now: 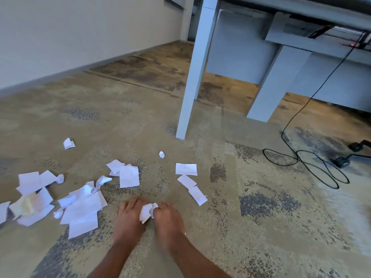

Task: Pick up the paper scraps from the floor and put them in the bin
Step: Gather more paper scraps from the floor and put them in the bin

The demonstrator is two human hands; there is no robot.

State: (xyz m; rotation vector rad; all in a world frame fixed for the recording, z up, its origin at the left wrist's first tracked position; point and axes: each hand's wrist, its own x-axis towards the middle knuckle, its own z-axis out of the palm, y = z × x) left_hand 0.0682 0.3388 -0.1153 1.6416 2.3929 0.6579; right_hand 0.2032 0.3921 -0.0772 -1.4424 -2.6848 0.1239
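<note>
- Step in hand, as I judge it: gathering scraps off the floor (200, 247) into one wad (147, 212) before any trip to the bin, which is not in view.
- The right grip (167, 219) is clenched on the wad, fingertips curled into its upper right edge.
- The left grip (128, 217) lies knuckles-up just beside it, fingers bent down toward the floor, inner edge touching the wad. Whether it clasps the paper I cannot tell.
- The wad sits low at the floor between the two grips, in touch with both.
- To do this well, crush the wad tight in one grip so the other is free to collect. Flat paper on carpet lifts best by pinching a raised edge or corner, not by pressing its middle.
- Nearest work: three flat scraps (186, 169) ahead and right of the right grip, two sheets (128, 175) ahead of the left grip, and the big heap (80, 209) near its outer side.
- Farther out: a small ball (161, 154) ahead, and a folded scrap (68, 143) well off to the front left.
- Risk: bits may drop from an overfull wad. The cable (301, 157) lies well apart from the paper.
</note>
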